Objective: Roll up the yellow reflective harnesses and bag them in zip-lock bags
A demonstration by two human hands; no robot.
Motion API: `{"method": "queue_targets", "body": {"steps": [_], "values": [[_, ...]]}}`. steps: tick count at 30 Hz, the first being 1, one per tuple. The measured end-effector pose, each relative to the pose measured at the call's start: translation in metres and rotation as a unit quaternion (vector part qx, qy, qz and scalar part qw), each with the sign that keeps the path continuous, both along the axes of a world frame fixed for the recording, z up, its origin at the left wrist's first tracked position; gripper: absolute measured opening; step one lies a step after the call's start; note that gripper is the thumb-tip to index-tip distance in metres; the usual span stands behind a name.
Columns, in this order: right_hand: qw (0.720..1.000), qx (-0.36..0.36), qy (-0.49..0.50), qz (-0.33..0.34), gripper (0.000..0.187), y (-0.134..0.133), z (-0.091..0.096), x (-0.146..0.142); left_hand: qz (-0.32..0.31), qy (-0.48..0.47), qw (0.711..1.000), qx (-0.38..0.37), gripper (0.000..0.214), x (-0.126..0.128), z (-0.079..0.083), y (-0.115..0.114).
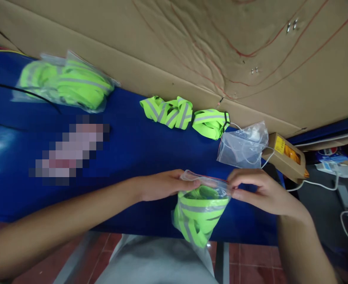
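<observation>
Both hands grip the top of a clear zip-lock bag (pixel 176 221), held over the front edge of the blue table. A folded neon-yellow reflective strap (pixel 203 213) with grey stripes fills it. My left hand (pixel 164 185) is closed on the bag's left upper edge, thumb across the front. At the right top corner, my right hand (pixel 253 187) pinches the seal, which has a red line. Farther back lie two loose bundles of the same strap, one crumpled (pixel 168 112) and one folded with a black buckle (pixel 211 122).
Bagged neon straps (pixel 67 83) lie at the back left. Clear plastic bags (pixel 243 146) sit beside a small cardboard box (pixel 284 156) on the right, with white cable nearby. A brown panel (pixel 174 55) with red wires borders the blue table (pixel 132 154). A pixelated patch covers something at left.
</observation>
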State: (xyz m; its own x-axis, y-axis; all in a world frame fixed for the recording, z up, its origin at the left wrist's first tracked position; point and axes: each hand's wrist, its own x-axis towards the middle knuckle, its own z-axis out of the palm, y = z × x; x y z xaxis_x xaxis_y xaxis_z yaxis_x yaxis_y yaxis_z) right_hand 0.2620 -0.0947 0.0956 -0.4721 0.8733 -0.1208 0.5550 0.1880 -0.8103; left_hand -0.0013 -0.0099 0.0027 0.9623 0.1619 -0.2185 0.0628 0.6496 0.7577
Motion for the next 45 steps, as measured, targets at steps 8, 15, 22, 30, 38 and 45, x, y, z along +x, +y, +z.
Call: {"method": "queue_targets", "body": {"steps": [8, 15, 22, 30, 38, 45], "values": [[0.982, -0.055, 0.131, -0.128, 0.014, 0.006, -0.068, 0.006, 0.140, 0.070, 0.987, 0.022, 0.061, -0.001, -0.009, 0.003], [0.947, -0.135, 0.175, -0.235, 0.036, 0.001, -0.076, 0.009, 0.221, 0.138, 0.962, 0.077, 0.042, -0.003, -0.004, 0.006], [0.931, -0.172, 0.168, -0.275, 0.024, 0.009, -0.081, -0.002, 0.266, 0.174, 0.944, 0.086, 0.038, -0.002, -0.005, 0.004], [0.951, -0.090, 0.128, -0.265, 0.023, 0.001, -0.076, -0.016, 0.292, 0.201, 0.934, 0.029, 0.039, -0.003, -0.005, 0.003], [0.943, -0.096, 0.132, -0.291, 0.020, -0.004, -0.081, -0.026, 0.265, 0.182, 0.946, 0.049, 0.046, -0.003, 0.002, 0.000], [0.946, -0.097, 0.117, -0.286, 0.017, -0.004, -0.082, -0.032, 0.244, 0.180, 0.949, 0.082, 0.044, 0.000, 0.002, -0.002]]}}
